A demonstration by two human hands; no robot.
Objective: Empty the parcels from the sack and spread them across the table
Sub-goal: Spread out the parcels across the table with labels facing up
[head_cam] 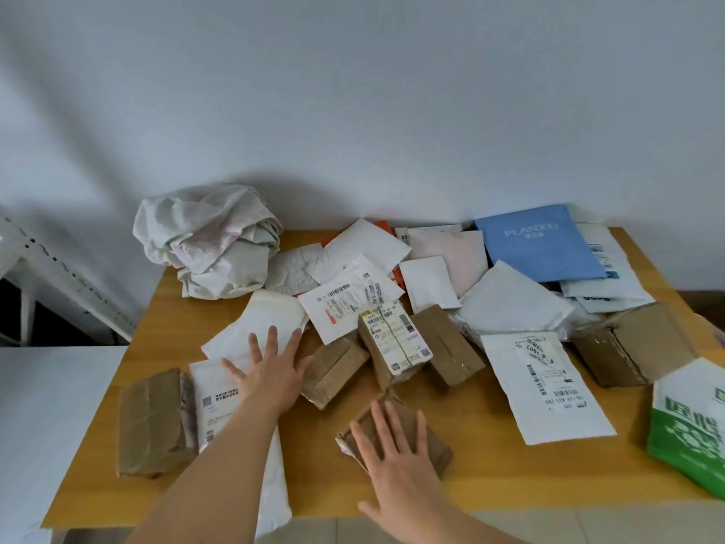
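Head view: sack (210, 239) lies crumpled beyond the left hand (270, 373), parcels (396, 339) out; both hands flat, fingers splayed, the right hand (394, 457) pressing a brown box (425, 441) — spreading step, likely sliding the central heap apart next.

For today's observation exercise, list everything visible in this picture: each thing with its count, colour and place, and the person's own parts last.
Sack: one, off-white, crumpled, far left corner of table.
Blue mailer: one, far right.
White mailers: roughly ten, some overlapping, across the middle and back.
Brown boxes: six, along the front and middle.
Green and white bag: one, right edge.
Orange item: mostly hidden, at the back.
Table: one, yellow-brown wood.
Left hand: flat on a white mailer.
Right hand: flat on a brown box.
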